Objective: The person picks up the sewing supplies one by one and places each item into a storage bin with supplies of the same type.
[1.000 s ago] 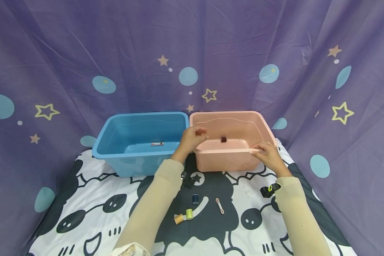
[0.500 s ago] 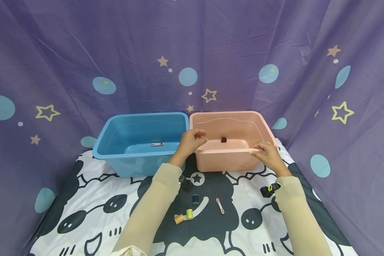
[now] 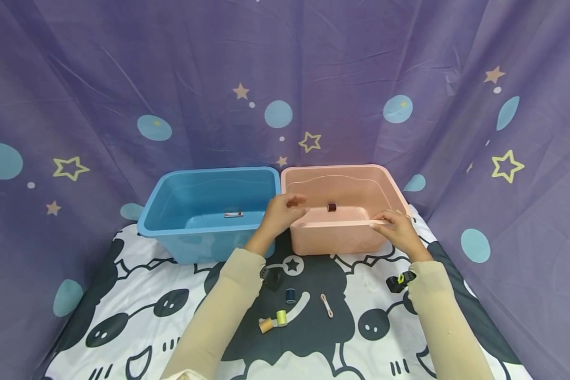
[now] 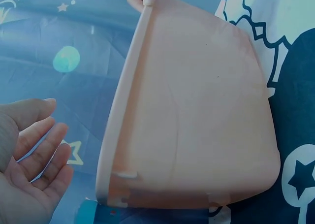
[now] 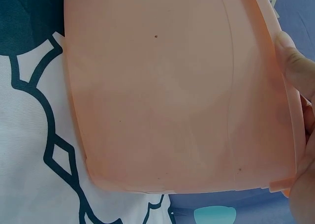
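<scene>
your left hand [image 3: 281,214] hovers beside the near left corner of the pink tub [image 3: 337,241], holding nothing: the left wrist view shows its fingers loosely spread and apart from the plastic. your right hand [image 3: 398,230] pinches the front rim of that tub near its right end, thumb on the outer side and fingertips reaching over to the inside.

what has just changed is small. compared with a second ago, you have drawn the left forearm and wrist a little toward yourself and to the left, and the hand has sunk slightly with them. your right hand keeps its grip in the same place, and the tub appears not to have budged.

nothing else has moved either. a dark brown thread spool [image 3: 332,207] lies on the floor of the pink tub, and a small pale strip with darker markings [image 3: 234,214], too small to identify, lies inside the blue tub [image 3: 209,247] just beside it. on the printed cloth [image 3: 147,287] in front of you lie a navy spool [image 3: 290,296], a lime-green spool [image 3: 281,318] next to a tan-orange spool [image 3: 266,325], and a slim pink skein [image 3: 326,306], perhaps floss.

so, as i judge it, you are steadying or settling the pink tub, with the left side free, and the four pieces on the cloth remain untouched by either hand.
</scene>
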{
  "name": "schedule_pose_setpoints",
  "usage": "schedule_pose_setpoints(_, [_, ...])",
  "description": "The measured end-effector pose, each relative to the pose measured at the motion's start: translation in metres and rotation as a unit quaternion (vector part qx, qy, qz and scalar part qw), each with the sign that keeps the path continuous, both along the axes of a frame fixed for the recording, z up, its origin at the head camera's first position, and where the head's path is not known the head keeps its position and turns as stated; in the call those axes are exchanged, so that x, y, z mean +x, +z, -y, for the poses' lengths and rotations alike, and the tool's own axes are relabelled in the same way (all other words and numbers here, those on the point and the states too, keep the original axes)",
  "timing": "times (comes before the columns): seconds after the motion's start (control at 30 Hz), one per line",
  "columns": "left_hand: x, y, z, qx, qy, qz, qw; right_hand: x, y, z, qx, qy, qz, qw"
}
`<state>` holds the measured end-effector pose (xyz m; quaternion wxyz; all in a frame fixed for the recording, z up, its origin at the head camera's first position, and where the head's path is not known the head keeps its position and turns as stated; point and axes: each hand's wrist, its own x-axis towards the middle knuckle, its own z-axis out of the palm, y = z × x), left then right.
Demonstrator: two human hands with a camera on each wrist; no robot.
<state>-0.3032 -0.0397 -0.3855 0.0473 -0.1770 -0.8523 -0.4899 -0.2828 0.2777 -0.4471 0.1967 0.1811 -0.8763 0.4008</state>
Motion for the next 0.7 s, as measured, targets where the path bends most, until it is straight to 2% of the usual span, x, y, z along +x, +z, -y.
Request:
schedule_pose_setpoints(0.27, [0.012, 0.003, 0.002, 0.023, -0.013, -0.016, 0.9995, 0.001, 0.001, 0.0, -0.005, -0.004, 0.004, 1.0])
schedule_pose_setpoints(0.47, [0.019, 0.001, 0.003, 0.037, -0.018, -0.019, 0.999, 0.003, 0.002, 0.0, 0.0, -0.011, 0.023, 0.9997])
schedule_pose_setpoints(0.7, [0.027, -0.002, 0.008, 0.053, -0.031, -0.028, 0.9977, 0.002, 0.002, 0.0, -0.003, -0.006, 0.017, 0.9998])
